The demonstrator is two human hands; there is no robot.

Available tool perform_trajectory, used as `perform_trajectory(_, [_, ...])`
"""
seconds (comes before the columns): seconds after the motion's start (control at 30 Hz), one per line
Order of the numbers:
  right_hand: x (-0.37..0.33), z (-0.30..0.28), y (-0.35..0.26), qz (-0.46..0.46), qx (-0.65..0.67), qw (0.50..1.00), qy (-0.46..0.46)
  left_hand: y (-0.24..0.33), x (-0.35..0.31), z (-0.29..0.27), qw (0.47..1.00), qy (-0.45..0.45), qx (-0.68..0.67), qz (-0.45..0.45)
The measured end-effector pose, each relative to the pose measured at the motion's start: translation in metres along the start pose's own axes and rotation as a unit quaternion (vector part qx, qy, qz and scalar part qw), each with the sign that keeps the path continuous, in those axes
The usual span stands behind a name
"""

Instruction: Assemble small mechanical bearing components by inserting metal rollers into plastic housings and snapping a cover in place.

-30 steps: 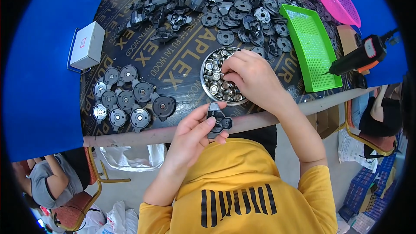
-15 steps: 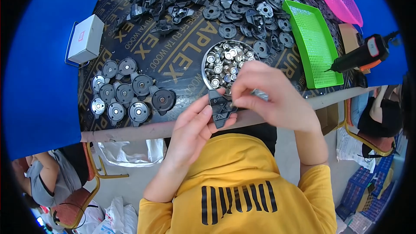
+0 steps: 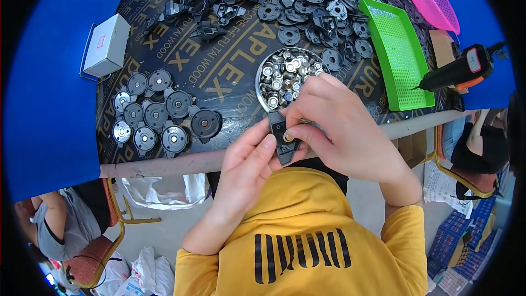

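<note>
My left hand [image 3: 253, 156] is closed round a black plastic part [image 3: 278, 123], held at the table's front edge. In the fingers of my right hand [image 3: 334, 123] is a small round metal piece [image 3: 288, 137], gold-coloured on top, pressed against the face of that part. Just beyond both hands stands a round metal bowl [image 3: 259, 85] full of small silvery metal pieces [image 3: 285, 74], partly hidden by my right hand. To the left on the table lie several round black assembled discs [image 3: 177, 104] with metal centres.
Loose black plastic parts [image 3: 307, 0] are heaped at the back. On the right are a green perforated tray [image 3: 392, 55], a pink basket [image 3: 433, 0] and a black electric screwdriver [image 3: 457, 71]. A white box [image 3: 108, 46] stands at the left. Another person [image 3: 66, 216] sits at lower left.
My right hand has come down and inward onto the black plastic part, and the metal piece now shows against it. My left hand has shifted slightly right with the part.
</note>
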State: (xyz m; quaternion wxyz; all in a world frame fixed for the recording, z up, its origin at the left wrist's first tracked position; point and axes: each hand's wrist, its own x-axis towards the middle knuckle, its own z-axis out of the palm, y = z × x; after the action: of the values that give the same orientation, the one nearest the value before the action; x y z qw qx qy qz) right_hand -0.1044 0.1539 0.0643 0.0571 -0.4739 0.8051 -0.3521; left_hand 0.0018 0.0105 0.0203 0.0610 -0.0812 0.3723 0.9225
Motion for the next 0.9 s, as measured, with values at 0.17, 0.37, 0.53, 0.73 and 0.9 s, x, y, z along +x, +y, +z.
perform_trajectory(0.17, [-0.004, -0.001, -0.002, 0.004, -0.013, 0.999, 0.044, 0.0, -0.001, -0.002, 0.999, -0.01, -0.037, -0.022])
perform_trajectory(0.37, [-0.014, -0.028, 0.043, 0.124, -0.06, 0.951, 0.276, 0.003, -0.001, -0.011, 0.997, -0.004, -0.059, -0.043])
perform_trajectory(0.53, [-0.015, -0.02, 0.096, 0.106, -0.136, 0.963, 0.206, 0.0, 0.001, -0.016, 0.998, -0.002, -0.044, -0.048])
perform_trajectory(0.73, [-0.013, -0.014, 0.091, 0.078, -0.25, 0.957, 0.124, -0.003, 0.003, -0.016, 0.998, 0.0, -0.037, -0.047])
perform_trajectory(0.9, [-0.022, -0.013, 0.095, 0.067, -0.255, 0.942, 0.209, -0.004, 0.002, -0.015, 0.998, 0.012, -0.038, -0.047])
